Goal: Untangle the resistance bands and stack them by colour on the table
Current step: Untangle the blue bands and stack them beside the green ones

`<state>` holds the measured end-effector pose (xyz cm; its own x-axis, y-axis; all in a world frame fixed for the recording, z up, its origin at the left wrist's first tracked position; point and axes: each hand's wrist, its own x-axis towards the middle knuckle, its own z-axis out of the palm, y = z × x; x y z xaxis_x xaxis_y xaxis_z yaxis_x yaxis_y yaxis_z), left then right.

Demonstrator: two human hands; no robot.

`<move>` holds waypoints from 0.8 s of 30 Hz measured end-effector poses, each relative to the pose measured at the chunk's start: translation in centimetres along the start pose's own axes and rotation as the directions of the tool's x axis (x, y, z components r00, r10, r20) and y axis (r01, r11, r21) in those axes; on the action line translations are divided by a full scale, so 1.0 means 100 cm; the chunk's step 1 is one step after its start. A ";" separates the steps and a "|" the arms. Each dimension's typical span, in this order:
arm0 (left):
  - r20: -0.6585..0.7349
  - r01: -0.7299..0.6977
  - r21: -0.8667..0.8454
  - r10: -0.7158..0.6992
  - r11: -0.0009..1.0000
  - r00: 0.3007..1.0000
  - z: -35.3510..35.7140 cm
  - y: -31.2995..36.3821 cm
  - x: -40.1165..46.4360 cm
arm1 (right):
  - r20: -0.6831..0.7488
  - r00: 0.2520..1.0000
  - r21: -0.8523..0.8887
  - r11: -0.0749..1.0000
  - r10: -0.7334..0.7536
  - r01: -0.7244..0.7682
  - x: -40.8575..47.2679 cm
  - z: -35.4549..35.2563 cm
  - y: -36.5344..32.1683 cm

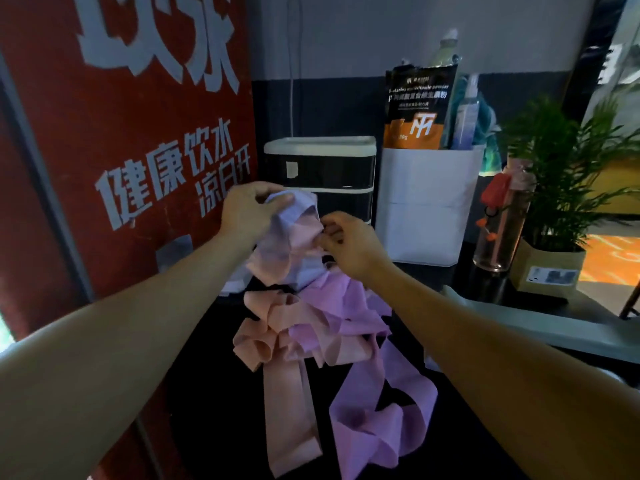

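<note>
Pink, purple and pale lilac stretchy flat resistance bands (311,317) hang in one knotted bunch, lifted at the top and trailing down onto the dark tabletop (207,393); no sorted stack shows there yet. At the top, the left hand (247,211) grips the pale lilac band (294,209), fingers curled round its upper fold; the right hand (349,242) pinches a salmon-pink band (304,233) just beside it, thumb and fingertips closed on the edge. Pulling the two apart hard could tighten the knot below rather than free it, since the loops cross several times; a sharp tug might also drag the long purple tail (381,420) off the tabletop edge, or sweep a band into the clear pink-tinted bottle (498,230) standing near the white fabric bin (426,209).
</note>
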<state>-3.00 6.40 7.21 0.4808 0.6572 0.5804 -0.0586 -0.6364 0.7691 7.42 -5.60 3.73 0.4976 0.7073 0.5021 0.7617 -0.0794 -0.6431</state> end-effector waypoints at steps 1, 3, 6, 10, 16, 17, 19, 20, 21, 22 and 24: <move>0.003 0.007 -0.005 -0.007 1.000 1.000 -0.001 0.005 -0.001 | -0.004 1.000 0.029 1.000 0.000 0.001 0.000 -0.003 -0.005; 0.019 0.012 -0.009 -0.012 1.000 1.000 -0.003 0.012 -0.002 | -0.007 1.000 0.059 0.998 0.012 -0.012 -0.002 -0.008 -0.014; 0.043 0.009 -0.041 -0.008 0.999 0.999 -0.004 0.018 -0.010 | -0.058 0.998 0.057 0.998 0.027 -0.024 -0.004 -0.015 -0.021; 0.050 0.028 -0.074 -0.025 0.997 0.998 -0.006 0.026 -0.021 | -0.120 0.992 0.040 0.999 0.031 -0.026 -0.012 -0.025 -0.024; 0.019 0.102 -0.058 -0.102 0.993 0.995 -0.008 0.026 -0.029 | -0.275 0.961 0.092 0.996 0.014 0.012 -0.033 -0.031 -0.027; 0.012 0.121 -0.073 -0.120 0.990 0.993 -0.008 0.025 -0.031 | -0.244 0.970 0.084 0.996 0.001 0.020 -0.037 -0.031 -0.028; 0.003 0.156 -0.092 -0.157 0.983 0.988 -0.006 0.025 -0.034 | -0.120 0.993 0.041 0.999 -0.006 0.011 -0.043 -0.026 -0.027; 0.006 0.172 -0.099 -0.172 0.980 0.985 -0.004 0.025 -0.036 | -0.072 0.997 0.023 1.000 -0.003 0.005 -0.046 -0.022 -0.026; 0.018 0.185 -0.112 -0.184 0.976 0.983 -0.002 0.025 -0.039 | -0.047 0.999 0.023 1.000 0.000 0.001 -0.048 -0.019 -0.025; 0.038 0.199 -0.130 -0.196 0.971 0.980 0.000 0.026 -0.041 | -0.048 0.999 0.032 0.999 0.004 -0.002 -0.050 -0.015 -0.024; 0.100 0.229 -0.168 -0.214 0.959 0.972 0.004 0.024 -0.046 | -0.087 0.996 0.052 0.999 0.011 -0.006 -0.053 -0.012 -0.025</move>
<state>-5.03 1.68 6.29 0.5676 0.7343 0.3723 -0.0933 -0.3919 0.9153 3.43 -10.01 3.39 0.5399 0.6429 0.5433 0.7357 -0.0469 -0.6757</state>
